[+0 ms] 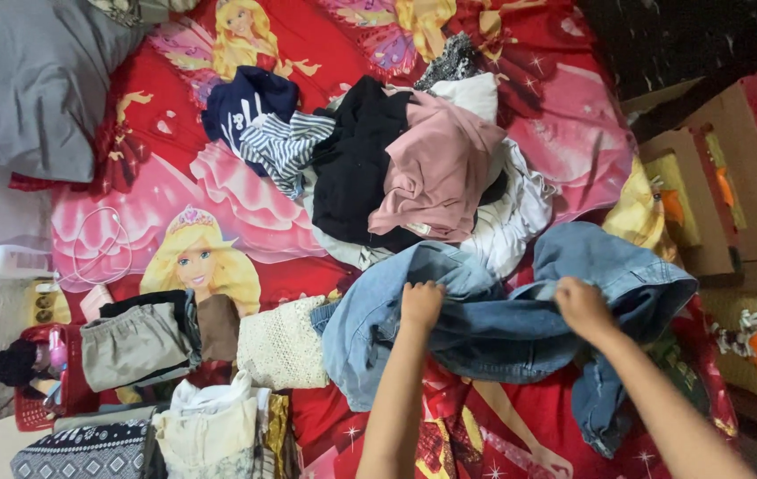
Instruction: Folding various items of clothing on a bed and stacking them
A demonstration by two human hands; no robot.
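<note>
A light blue denim garment (503, 319) lies crumpled on the red and pink cartoon bedsheet (174, 177) in front of me. My left hand (420, 304) is closed on a fold of the denim near its left part. My right hand (582, 306) grips the denim further right, beside a rolled sleeve or leg. Behind the denim sits a heap of unfolded clothes: a pink top (436, 168), a black garment (356, 160), a striped piece (285, 146), a navy piece (245, 102) and white fabric (512, 213).
Folded clothes lie at the lower left: a cream knitted piece (283, 341), a khaki one (134, 341), a white stack (210, 426). A grey pillow (28, 80) is at the top left. A red basket (46, 381) stands off the bed's left; cardboard boxes (733, 177) to the right.
</note>
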